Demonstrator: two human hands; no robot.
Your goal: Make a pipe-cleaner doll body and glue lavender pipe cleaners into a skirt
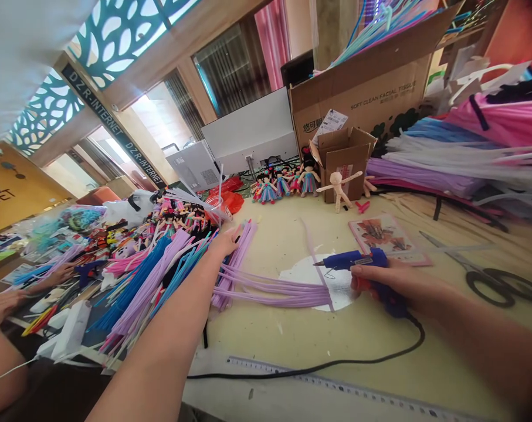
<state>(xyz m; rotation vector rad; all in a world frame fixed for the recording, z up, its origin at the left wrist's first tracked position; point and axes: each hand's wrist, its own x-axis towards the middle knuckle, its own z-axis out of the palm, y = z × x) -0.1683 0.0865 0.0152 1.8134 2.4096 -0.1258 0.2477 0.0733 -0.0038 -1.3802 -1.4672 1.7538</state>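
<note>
My right hand (380, 280) is closed around a blue hot glue gun (351, 259), its nozzle pointing left above a white round sheet (292, 269). Several lilac pipe cleaners (274, 291) lie side by side across the sheet, their right ends meeting one upright lilac pipe cleaner (309, 237). Stretched out to the left, my left hand (224, 245) is at a bundle of lilac pipe cleaners (247, 237), fingers pressed together on it; the fingertips are partly hidden.
Scissors (490, 281) and a picture card (386, 237) lie at right. The glue gun's cord (301, 370) crosses near a ruler (336, 384). Small dolls (287, 180), cartons (371, 88) and pipe cleaner piles (463, 158) stand behind. Another person's hand (58, 274) is at far left.
</note>
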